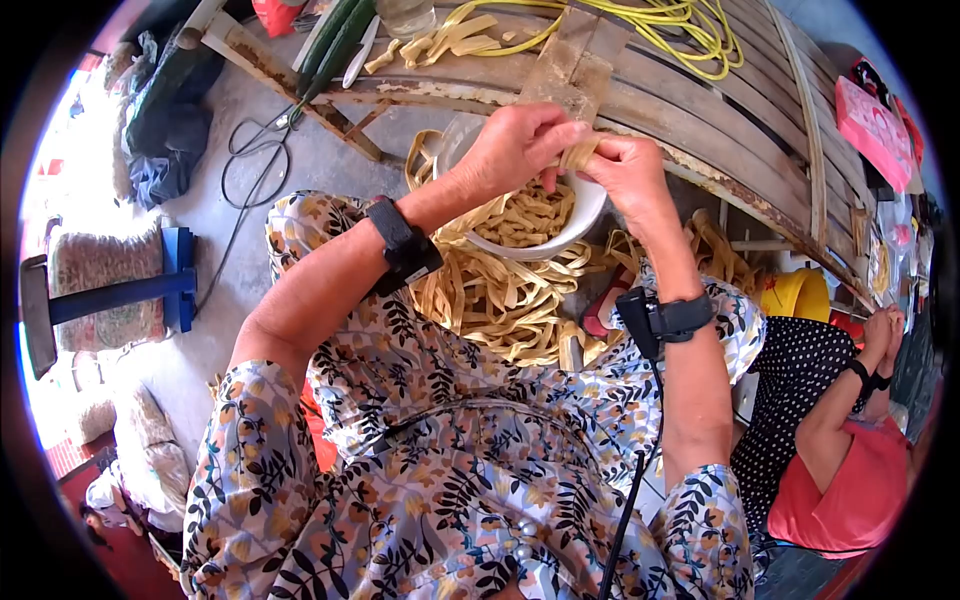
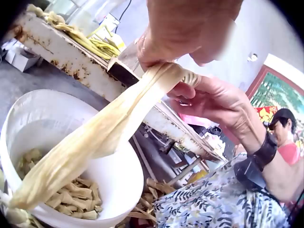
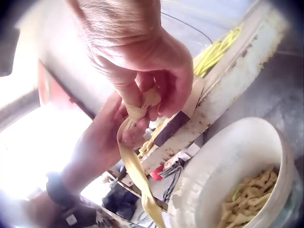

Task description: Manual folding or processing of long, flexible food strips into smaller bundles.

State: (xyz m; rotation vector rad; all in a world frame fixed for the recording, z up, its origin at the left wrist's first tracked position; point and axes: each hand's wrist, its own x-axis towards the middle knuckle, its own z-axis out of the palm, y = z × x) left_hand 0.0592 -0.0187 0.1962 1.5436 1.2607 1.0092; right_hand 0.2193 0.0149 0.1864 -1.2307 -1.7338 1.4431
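Note:
Both hands meet above a white bucket point(image 1: 592, 212) at the bench edge. The left hand point(image 1: 518, 148) pinches a pale yellow strip point(image 1: 580, 152) from one side; the right hand point(image 1: 632, 180) grips it from the other. In the left wrist view the strip point(image 2: 90, 142) wraps over the right hand's fingers point(image 2: 187, 89), and its long flat end hangs down across the bucket point(image 2: 121, 190). The right wrist view shows a fold or loop of the strip point(image 3: 137, 113) between the fingers of both hands. Knotted pale pieces point(image 1: 530, 215) lie inside the bucket.
A slatted bench point(image 1: 700, 130) with rusty edges holds a wooden board point(image 1: 565, 75), yellow cords point(image 1: 690, 35) and green cucumbers point(image 1: 335, 45). Long loose strips point(image 1: 500, 300) lie heaped below the bucket. A seated person in red point(image 1: 840, 490) is at the right, near a yellow bucket point(image 1: 800, 295).

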